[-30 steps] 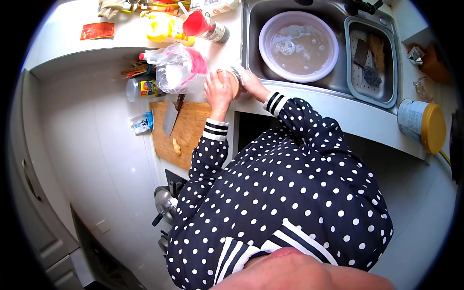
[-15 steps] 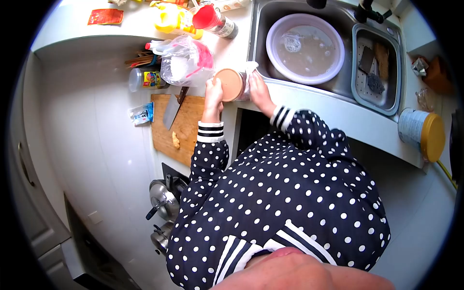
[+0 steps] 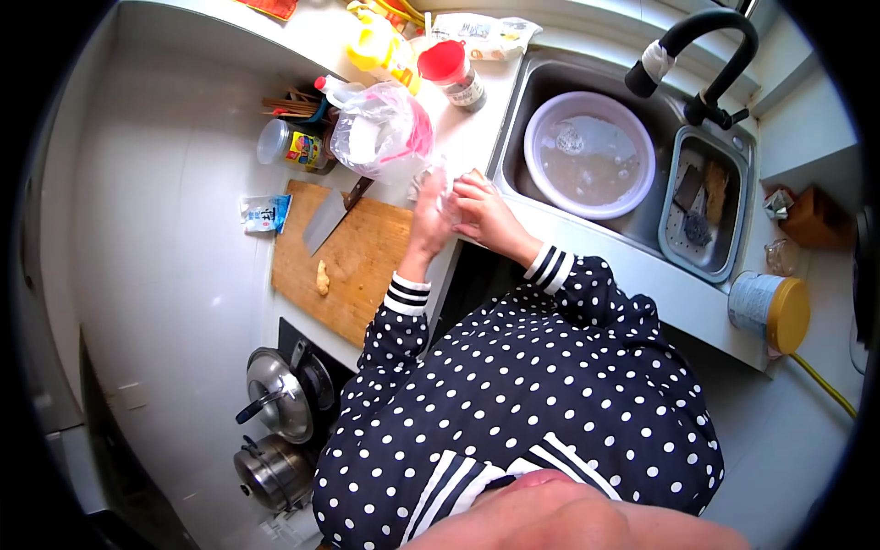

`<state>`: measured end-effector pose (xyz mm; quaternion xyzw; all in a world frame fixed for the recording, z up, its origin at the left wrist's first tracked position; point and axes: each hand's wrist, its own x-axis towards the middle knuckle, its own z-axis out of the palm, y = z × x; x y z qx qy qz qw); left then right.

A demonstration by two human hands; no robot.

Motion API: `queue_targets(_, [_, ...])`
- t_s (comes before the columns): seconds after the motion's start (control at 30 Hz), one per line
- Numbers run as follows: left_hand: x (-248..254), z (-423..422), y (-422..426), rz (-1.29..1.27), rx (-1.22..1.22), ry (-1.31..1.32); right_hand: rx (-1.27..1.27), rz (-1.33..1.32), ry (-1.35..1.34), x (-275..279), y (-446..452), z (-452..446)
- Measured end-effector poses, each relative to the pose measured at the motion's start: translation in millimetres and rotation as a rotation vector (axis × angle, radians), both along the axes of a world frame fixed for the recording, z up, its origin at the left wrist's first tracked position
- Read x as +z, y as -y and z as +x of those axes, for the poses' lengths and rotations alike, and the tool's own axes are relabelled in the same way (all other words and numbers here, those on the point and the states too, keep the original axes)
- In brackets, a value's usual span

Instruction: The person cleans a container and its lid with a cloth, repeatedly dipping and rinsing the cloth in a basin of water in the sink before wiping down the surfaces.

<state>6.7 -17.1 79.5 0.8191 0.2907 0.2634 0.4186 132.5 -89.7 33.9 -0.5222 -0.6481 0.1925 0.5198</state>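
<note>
A crumpled white tissue or cloth (image 3: 446, 190) is between my two hands at the counter's front edge. My left hand (image 3: 430, 223), partly blurred, is closed round its left side. The curled fingers of my right hand (image 3: 487, 216) press on it from the right. Just beyond my left hand stands a clear plastic bag (image 3: 380, 135) with pink edges. To the left lies a wooden cutting board (image 3: 357, 261) bearing a knife (image 3: 327, 220) and a piece of ginger (image 3: 323, 277). The tan-lidded jar is not visible.
Right of my hands, the sink (image 3: 515, 165) holds a lilac basin (image 3: 531, 156) of cloudy water, below a black faucet (image 3: 710, 27). A yellow-lidded tub (image 3: 768, 312) stands far right. Bottles, including a red-topped one (image 3: 456, 78), stand at the back; pots (image 3: 275, 470) are lower left.
The tan-lidded jar that my hands held has gone from view. My hands have come together on the white material. The view has shifted, bringing more of the faucet and pots into sight.
</note>
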Motion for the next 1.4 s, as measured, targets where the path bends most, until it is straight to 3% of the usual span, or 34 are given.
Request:
queue_targets(0.07, [-15.1, -0.8, 0.7, 0.21, 0.021, -0.181, 0.102, -0.082, -0.293, -6.9, 0.3, 15.4])
queue_targets(0.13, [-25.6, -1.3, 1.4, 0.386, 0.059, -0.384, 0.088, -0.156, -1.135, -20.7, -0.3, 26.4])
queue_targets(0.17, [-20.5, 1.6, 8.7, 0.454, 0.089, -0.493, 0.042, -0.162, -1.25, -25.6, 3.2, 35.0])
queue_targets(0.2, [-18.3, 4.3, 16.0, 0.52, 0.123, -0.605, -0.001, -0.248, -1.076, -23.4, 5.7, 43.0])
queue_targets(0.27, [-26.3, 11.9, 22.3, 0.603, 0.161, -0.494, 0.062, -0.34, -0.402, -52.0, 4.9, 46.0])
queue_targets(0.3, [-34.3, 11.3, 22.0, 0.605, 0.118, -0.441, 0.193, -0.332, -0.276, -55.2, 7.9, 43.5])
queue_targets(0.33, [-41.7, 12.4, 21.6, 0.608, 0.075, -0.386, 0.096, -0.482, -0.084, -76.0, 3.8, 35.2])
queue_targets(0.4, [-36.6, 16.4, 29.9, 0.554, 0.051, -0.238, 0.167, -0.336, -0.532, -80.3, -7.9, 24.1])
queue_targets(0.5, [-35.1, 8.3, 23.6, 0.462, -0.042, -0.145, 0.151, -0.237, -0.537, -83.2, -12.8, 17.3])
queue_targets(0.6, [-24.2, 5.9, 6.0, 0.568, 0.147, -0.213, 0.059, -0.268, -0.419, -66.9, -9.9, 22.1])
queue_targets(0.73, [-39.2, 17.1, -7.2, 0.374, 0.301, -0.122, -0.024, -0.176, -0.156, -68.0, -12.3, 24.3])
queue_targets(0.77, [-36.5, 19.8, 0.6, 0.508, 0.283, -0.25, 0.002, -0.193, -0.265, -62.9, -11.6, 24.7])
queue_targets(0.9, [-30.4, 24.5, 5.1, 0.581, 0.416, -0.434, -0.021, -0.214, -0.127, -65.3, -10.2, 25.8])
queue_targets(1.0, [-26.4, 27.6, -22.8, 0.357, 0.425, -0.534, -0.035, -0.191, -0.07, -73.7, -11.9, 26.3])
queue_targets(1.1, [-45.3, 30.7, -60.5, 0.363, 0.474, -0.417, -0.051, -0.243, -0.064, -62.0, -9.1, 24.9])
queue_targets(1.2, [-50.6, 26.5, -84.9, 0.17, 0.555, -0.516, -0.048, -0.31, -0.098, -58.9, -10.6, 24.5])
queue_targets(1.3, [-73.8, -6.8, -114.8, -0.305, 0.766, -0.166, -0.016, -0.358, -0.065, -66.8, -10.9, 30.3])
queue_targets(1.33, [-77.9, -19.3, -123.0, -0.468, 0.827, -0.113, 0.018, -0.368, -0.138, -72.5, -11.2, 33.7])
queue_targets(1.37, [-78.6, -24.4, -118.2, -0.582, 0.77, 0.159, 0.052, -0.379, -0.21, -69.5, -10.6, 35.8])
queue_targets(1.4, [-81.0, -26.4, -115.4, -0.636, 0.793, 0.256, 0.087, -0.394, -0.283, -68.2, -8.4, 34.6])
